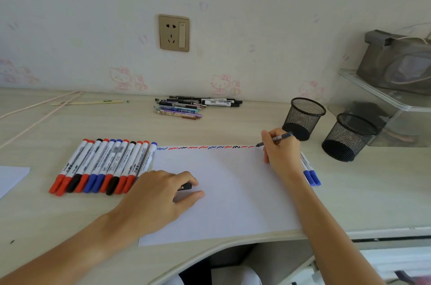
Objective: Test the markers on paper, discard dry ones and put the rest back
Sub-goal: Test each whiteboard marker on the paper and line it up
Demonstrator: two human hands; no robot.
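Note:
A white sheet of paper (pixel 224 196) lies on the desk, with a row of red, blue and black squiggles (pixel 205 147) along its far edge. My right hand (pixel 279 151) grips an uncapped dark marker (pixel 275 139), its tip touching the paper's far right corner. My left hand (pixel 161 193) rests on the paper's left side and holds a black cap (pixel 185 186). Several capped red, blue and black markers (pixel 105 165) lie in a row left of the paper. Two blue-capped markers (pixel 311 174) lie right of it, partly hidden by my right wrist.
Two black mesh pen cups (pixel 303 119) (pixel 348 136) stand at the right. A pile of assorted pens (pixel 193 106) lies near the wall. A clear rack with a grey bag (pixel 396 63) fills the far right. Another sheet's corner (pixel 11 177) shows at the left edge.

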